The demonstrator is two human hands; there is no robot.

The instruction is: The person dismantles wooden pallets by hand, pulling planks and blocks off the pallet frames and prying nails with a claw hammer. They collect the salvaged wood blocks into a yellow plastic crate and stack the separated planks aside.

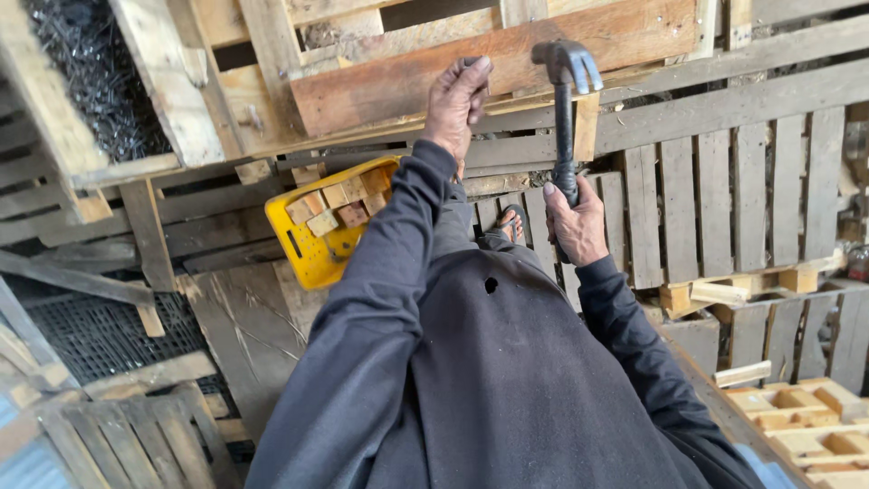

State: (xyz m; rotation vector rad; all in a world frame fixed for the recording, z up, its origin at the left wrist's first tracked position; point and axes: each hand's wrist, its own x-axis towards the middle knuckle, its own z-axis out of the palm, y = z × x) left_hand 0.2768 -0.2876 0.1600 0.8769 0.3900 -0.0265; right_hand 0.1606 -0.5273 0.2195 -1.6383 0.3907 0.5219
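My right hand (577, 220) grips the handle of a black claw hammer (566, 100), held upright with its head near the top of a tilted wooden pallet (507, 54). My left hand (457, 100) rests on the reddish plank of that pallet, fingers curled over a small dark object at its top edge; whether it pinches a nail I cannot tell. Dark sleeves cover both arms. My foot in a sandal (512, 223) stands on slats below.
A yellow plastic crate (312, 231) with several small wooden blocks lies left of my left arm. Grey pallets (742, 190) lie to the right, pale new pallets (806, 421) at the bottom right. A box of dark nails (95, 81) sits top left.
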